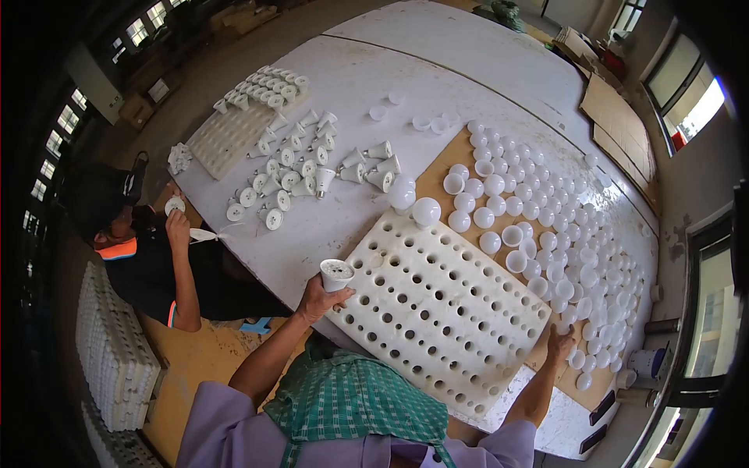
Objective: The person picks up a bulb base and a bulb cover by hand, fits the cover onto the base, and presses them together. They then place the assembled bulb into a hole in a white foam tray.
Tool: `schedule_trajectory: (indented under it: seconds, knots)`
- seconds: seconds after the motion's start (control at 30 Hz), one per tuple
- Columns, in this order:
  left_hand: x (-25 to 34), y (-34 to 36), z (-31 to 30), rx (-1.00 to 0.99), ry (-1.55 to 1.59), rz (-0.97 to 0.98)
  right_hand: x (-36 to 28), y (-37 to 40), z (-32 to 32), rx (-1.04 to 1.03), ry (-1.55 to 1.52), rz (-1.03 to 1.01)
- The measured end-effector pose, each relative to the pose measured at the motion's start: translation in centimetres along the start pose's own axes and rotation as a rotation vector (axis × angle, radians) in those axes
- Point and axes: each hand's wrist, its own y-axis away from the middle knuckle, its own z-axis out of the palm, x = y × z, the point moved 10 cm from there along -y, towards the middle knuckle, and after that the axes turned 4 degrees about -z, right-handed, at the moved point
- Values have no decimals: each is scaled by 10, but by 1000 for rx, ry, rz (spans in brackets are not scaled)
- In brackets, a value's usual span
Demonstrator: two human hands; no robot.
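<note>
My left hand [316,301] is closed round a white light bulb base [337,273], held upright beside the left corner of a white foam tray [437,296] with rows of round holes. Two white round bulbs [426,211] stand at the tray's far corner. My right hand [560,345] is at the near edge of a crowd of frosted dome bulb covers [538,195] on brown cardboard. Its fingers are closed at a bulb cover [568,314], though their tips are partly hidden.
At the left a co-worker [156,249] holds another bulb base [175,205]. Several bulb bases [292,160] lie on the table, and more stand on a second foam tray [226,140]. Loose covers [422,122] sit farther back. Foam trays [117,351] are stacked on the floor at left.
</note>
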Motion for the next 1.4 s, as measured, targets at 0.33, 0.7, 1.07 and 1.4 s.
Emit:
schedule_trajectory:
  seconds: [0.33,0.7,1.07,1.4]
  knots:
    - [37,22,68,-472,-276,175,-215,201,-44,-532,-1516,-346]
    - [58,66,50,-714,-380,150,-367,384,-35,-1170,-1621,-516]
    - [54,79,28,-775,-356,125,-388,412,-32,-1104,-1437,-758]
    - [49,79,21,-747,-525,107,-401,429,-57,-985,-886,-1084]
